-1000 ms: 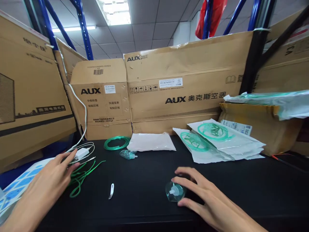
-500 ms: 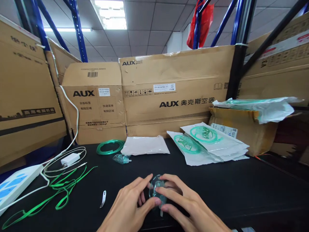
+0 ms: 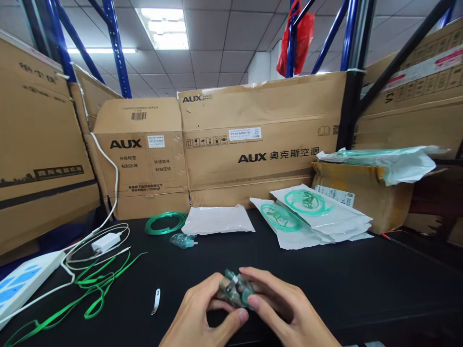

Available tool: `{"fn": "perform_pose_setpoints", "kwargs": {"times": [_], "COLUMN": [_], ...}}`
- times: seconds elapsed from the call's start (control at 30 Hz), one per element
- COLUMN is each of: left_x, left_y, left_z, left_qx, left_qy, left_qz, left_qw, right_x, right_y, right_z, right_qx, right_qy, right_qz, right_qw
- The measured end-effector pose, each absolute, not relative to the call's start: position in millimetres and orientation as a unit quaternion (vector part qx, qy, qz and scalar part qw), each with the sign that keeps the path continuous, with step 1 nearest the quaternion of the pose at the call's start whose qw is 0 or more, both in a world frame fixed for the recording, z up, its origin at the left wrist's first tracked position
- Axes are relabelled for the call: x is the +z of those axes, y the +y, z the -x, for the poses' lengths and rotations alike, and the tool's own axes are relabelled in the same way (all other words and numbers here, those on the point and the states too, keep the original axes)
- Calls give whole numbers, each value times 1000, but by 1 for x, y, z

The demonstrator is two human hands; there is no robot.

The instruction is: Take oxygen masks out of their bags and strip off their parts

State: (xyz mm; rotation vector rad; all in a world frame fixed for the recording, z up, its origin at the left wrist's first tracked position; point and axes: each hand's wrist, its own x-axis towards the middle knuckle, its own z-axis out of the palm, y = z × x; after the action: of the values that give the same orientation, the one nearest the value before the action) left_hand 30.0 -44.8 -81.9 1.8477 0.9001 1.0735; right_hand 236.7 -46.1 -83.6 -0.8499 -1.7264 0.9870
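Black tabletop runs from our near edge back to a cardboard wall. Closest to us, our left hand and our right hand meet around a clear, green-tinted plastic piece, which sits between them just over the surface. Our right fingers pinch it, thumb on its lower right side and index finger along the top; our left fingers curve against its left side with the thumb standing lower, and whether they pinch it we cannot tell. We judge it light and thin-walled, smooth enough to slip and easily dented, so the thicker round part should give us a surer hold than the walls.

A little farther off, to the left, lie a small silver strip, green straps and a white power strip. Beyond them we see a similar clear piece, coiled green tubing, a white packet and, to the right, stacked white packages. Farthest back stand cardboard boxes beneath a bright ceiling light.
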Motion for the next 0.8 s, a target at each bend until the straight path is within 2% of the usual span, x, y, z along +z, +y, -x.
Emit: {"fn": "perform_pose_setpoints", "kwargs": {"times": [0.17,0.33,0.53,0.8], "left_x": [-70,-68,-79,-83], "left_y": [-49,-45,-42,-44], "left_z": [-20,-16,-25,-25], "left_qx": [397,398,408,435], "left_qy": [367,394,357,327], "left_qz": [-767,-717,-714,-681], "left_qw": [344,416,443,490], "right_x": [-76,-81,-89,-90], "right_y": [-47,-45,-40,-36], "right_z": [-241,-248,-246,-248], "right_qx": [243,150,160,174], "right_qy": [-783,-816,-792,-798], "right_qz": [332,341,392,360], "right_qw": [467,443,441,450]}}
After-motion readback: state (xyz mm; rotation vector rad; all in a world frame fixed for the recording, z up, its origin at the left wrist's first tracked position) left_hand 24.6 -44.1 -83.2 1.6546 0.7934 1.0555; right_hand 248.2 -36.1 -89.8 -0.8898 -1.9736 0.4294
